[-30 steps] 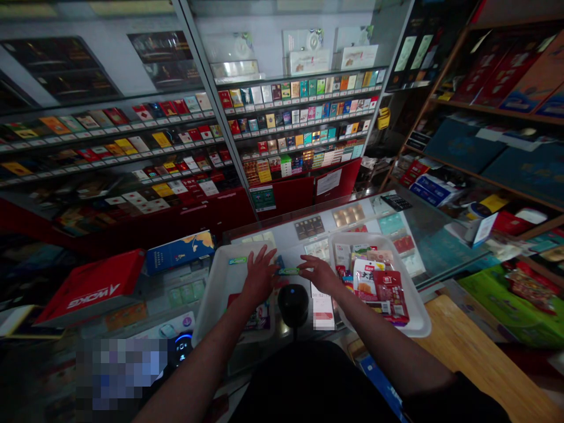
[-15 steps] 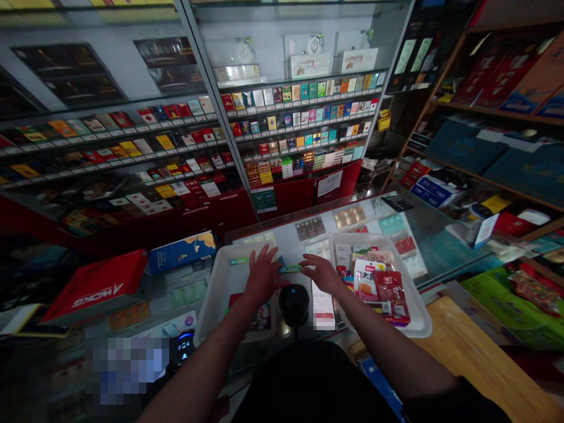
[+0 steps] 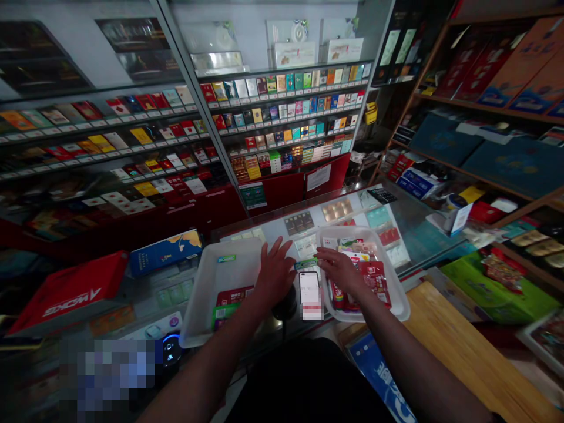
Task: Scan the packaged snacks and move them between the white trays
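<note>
My left hand (image 3: 275, 271) lies with fingers spread on the glass counter (image 3: 308, 226), at the right edge of a white tray (image 3: 207, 296) that holds a small green pack (image 3: 226, 258) and red and green packets (image 3: 229, 302). My right hand (image 3: 341, 271) reaches over the left rim of a second white tray (image 3: 396, 294) full of snack packets (image 3: 374, 276); its fingers are bent over them. A slim green pack (image 3: 305, 264) sits on the counter between my two hands. A phone (image 3: 309, 288) lies just below it.
A dark round object (image 3: 286, 305) sits by my left wrist. Shelves of cigarette packs (image 3: 282, 117) fill the wall behind the counter. A red carton (image 3: 66, 291) and a blue carton (image 3: 165, 251) lie to the left. Wooden shelves with boxes (image 3: 484, 117) stand on the right, a wooden surface (image 3: 462, 346) near me.
The view has swung right and down. My right hand moved from the slim green pack onto the right tray's packets. My left hand shifted right, off the left tray.
</note>
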The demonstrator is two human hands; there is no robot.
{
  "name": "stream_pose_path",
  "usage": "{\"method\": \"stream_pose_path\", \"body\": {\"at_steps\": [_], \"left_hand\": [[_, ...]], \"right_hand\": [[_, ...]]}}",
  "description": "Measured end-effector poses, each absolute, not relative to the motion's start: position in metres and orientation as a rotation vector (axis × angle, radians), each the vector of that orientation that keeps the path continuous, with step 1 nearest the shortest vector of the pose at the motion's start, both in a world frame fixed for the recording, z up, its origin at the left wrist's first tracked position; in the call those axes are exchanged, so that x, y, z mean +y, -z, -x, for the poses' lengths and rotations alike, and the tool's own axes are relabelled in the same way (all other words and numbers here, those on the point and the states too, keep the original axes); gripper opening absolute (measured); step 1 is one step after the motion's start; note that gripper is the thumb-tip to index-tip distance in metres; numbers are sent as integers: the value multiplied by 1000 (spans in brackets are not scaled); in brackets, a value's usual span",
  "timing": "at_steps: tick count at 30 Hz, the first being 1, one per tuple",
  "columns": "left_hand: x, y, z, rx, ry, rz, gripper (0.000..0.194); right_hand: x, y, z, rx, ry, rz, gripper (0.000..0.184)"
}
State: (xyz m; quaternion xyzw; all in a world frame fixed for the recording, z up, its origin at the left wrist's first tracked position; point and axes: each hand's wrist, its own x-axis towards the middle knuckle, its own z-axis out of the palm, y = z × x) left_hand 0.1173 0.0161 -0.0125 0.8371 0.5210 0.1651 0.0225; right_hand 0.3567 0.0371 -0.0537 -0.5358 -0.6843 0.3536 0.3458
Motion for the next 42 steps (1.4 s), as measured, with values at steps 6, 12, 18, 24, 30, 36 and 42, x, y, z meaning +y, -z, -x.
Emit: {"method": "stream_pose_path", "body": {"at_steps": [6,12,18,24,30,36,42], "left_hand": [[9,8,-161,1484,-442,-2645,16],[0,19,-207,1310,-387,-2689,22],[-7,34,-244,1186,-359,-2690,25],[-13,38,-250,1157,-381,-2684,25],[-17,24,-221,1253,-416,-2662,23],[-18,9,-165,1382,-462,-2628,22],[-21,4,-84,1647,-482,-2528,23]], "right_hand": [[14,50,-401,-1746,-889,1465,29],[-13,66,-445,-1658,-846,1564,30],[-38,71,-470,-1617,-792,1669,33],[-49,70,-472,-1598,-742,1739,32],[-38,62,-448,-1583,-757,1756,30],[-13,38,-393,-1688,-740,1644,28],[12,23,-317,-1818,-722,1505,27]]}}
